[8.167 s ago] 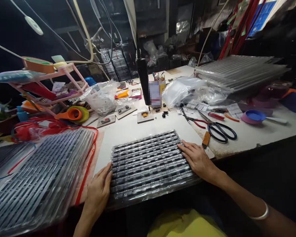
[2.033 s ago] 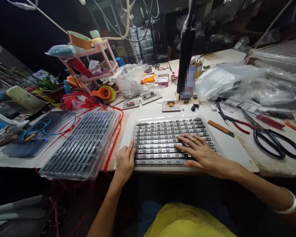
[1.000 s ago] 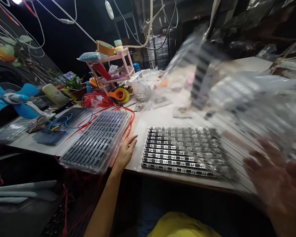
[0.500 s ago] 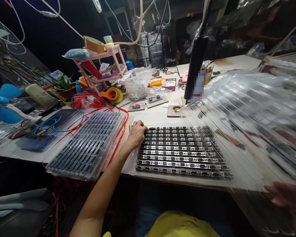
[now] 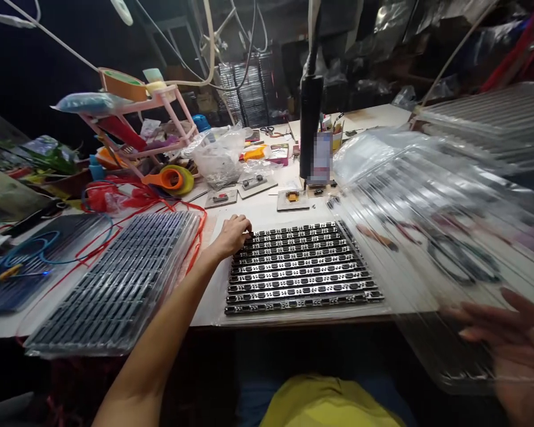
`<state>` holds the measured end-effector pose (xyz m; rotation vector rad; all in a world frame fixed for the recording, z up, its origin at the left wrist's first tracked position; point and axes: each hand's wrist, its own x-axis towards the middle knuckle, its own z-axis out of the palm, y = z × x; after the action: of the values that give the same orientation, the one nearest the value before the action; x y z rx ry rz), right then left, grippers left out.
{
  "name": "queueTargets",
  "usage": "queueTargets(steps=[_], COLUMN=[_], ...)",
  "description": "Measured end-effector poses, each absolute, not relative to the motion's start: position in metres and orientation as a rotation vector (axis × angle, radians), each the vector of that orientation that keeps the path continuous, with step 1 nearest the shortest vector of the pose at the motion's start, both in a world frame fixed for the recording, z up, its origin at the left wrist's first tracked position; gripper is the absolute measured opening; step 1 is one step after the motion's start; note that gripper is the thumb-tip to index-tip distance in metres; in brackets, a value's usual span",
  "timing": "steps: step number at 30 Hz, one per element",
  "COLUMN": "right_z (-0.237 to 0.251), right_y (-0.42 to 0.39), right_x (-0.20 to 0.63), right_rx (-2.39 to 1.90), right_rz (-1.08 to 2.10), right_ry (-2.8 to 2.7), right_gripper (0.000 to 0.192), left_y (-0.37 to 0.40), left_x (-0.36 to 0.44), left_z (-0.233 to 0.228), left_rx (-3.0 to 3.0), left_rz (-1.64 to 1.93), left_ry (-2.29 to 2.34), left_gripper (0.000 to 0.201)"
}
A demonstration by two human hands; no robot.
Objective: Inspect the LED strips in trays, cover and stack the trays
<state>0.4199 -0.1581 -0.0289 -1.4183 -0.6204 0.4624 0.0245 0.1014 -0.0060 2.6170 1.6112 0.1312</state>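
Rows of black-and-silver D-sub connectors (image 5: 293, 276) lie side by side on a clear plastic base in front of me. At their far left corner is my left hand (image 5: 234, 234), its fingers curled down on the row ends; what they pinch is hidden. At the right, my right hand (image 5: 511, 338) grips the near part of a ribbed clear plastic tray (image 5: 420, 184). That tray is tilted and blurred, with its left edge beside the connector rows. Tools show through it.
To the left lies a plastic-covered stack of dark strips (image 5: 115, 279), with red twine (image 5: 198, 237) around it. Behind stand a pink rack (image 5: 178, 110), plastic bags (image 5: 222, 157) and small metal fixtures (image 5: 292, 200). A black rod-like tool (image 5: 310, 127) hangs above the table. More clear trays (image 5: 493, 118) are stacked at far right.
My view has turned right, so the scene sits further left. The clear tray in my right hand has moved right, off the connector rows. My left hand stays at their far left corner.
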Motion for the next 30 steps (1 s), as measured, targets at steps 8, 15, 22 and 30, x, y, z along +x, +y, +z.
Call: queueTargets(steps=[8, 15, 22, 30], right_z=[-0.012, -0.006, 0.005, 0.015], right_y=[-0.180, -0.196, -0.204, -0.215], right_x=[0.413, 0.406, 0.378, 0.360], right_rx=[-1.324, -1.313, -1.296, -1.284], right_rz=[0.484, 0.502, 0.354, 0.290], right_ry=[-0.536, -0.440, -0.453, -0.542], right_gripper=[0.029, 0.029, 0.038, 0.042], left_y=[0.090, 0.080, 0.075, 0.074], left_x=[0.023, 0.028, 0.026, 0.018], left_z=[-0.007, -0.015, -0.017, -0.010], left_rx=[2.611, 2.602, 2.536, 2.363], left_rz=[0.217, 0.417, 0.815, 0.952], left_ry=[1.638, 1.748, 1.772, 1.871], left_gripper=[0.026, 0.025, 0.028, 0.036])
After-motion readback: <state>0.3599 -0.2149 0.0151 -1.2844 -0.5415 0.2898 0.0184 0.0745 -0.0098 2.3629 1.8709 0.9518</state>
